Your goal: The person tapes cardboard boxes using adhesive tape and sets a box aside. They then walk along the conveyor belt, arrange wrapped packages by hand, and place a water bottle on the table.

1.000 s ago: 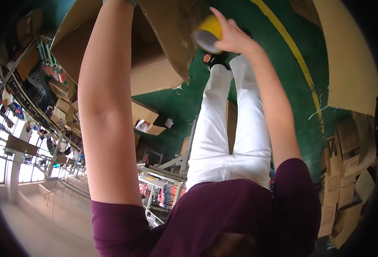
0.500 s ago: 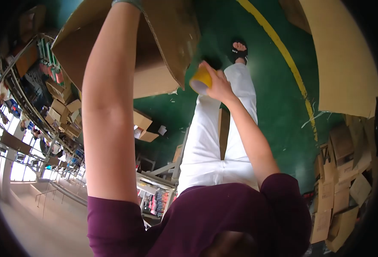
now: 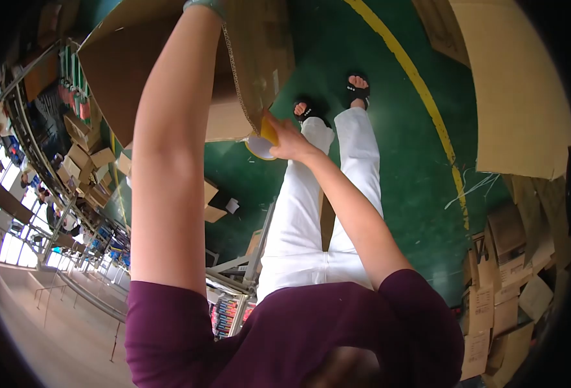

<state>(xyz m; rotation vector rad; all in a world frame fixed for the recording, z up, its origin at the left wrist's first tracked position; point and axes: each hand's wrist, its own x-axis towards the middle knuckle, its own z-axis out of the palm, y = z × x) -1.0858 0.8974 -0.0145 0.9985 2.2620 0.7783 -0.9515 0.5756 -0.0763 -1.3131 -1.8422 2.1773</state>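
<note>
My right hand [image 3: 290, 139] is closed around a roll of yellow tape [image 3: 269, 132], whose pale inner core faces me. The roll is at the lower corner of a large open cardboard box [image 3: 259, 52]; whether it touches the box I cannot tell. On the box's side, just above the roll, is a small yellow patch [image 3: 275, 81]. My left arm [image 3: 172, 149] reaches up across the box opening, with a greyish-green band [image 3: 204, 6] at its wrist. The left hand itself lies beyond the top edge of the view.
A large cardboard sheet [image 3: 518, 90] stands at the right, above piled cartons [image 3: 482, 310]. A yellow line [image 3: 421, 84] crosses the green floor. Loose white strands [image 3: 476, 187] lie near it. Metal racks and smaller boxes [image 3: 82, 161] are at the left.
My right hand has moved left with the tape roll, from over my leg to the box's lower corner. The left arm has shifted slightly, and more of my feet shows.
</note>
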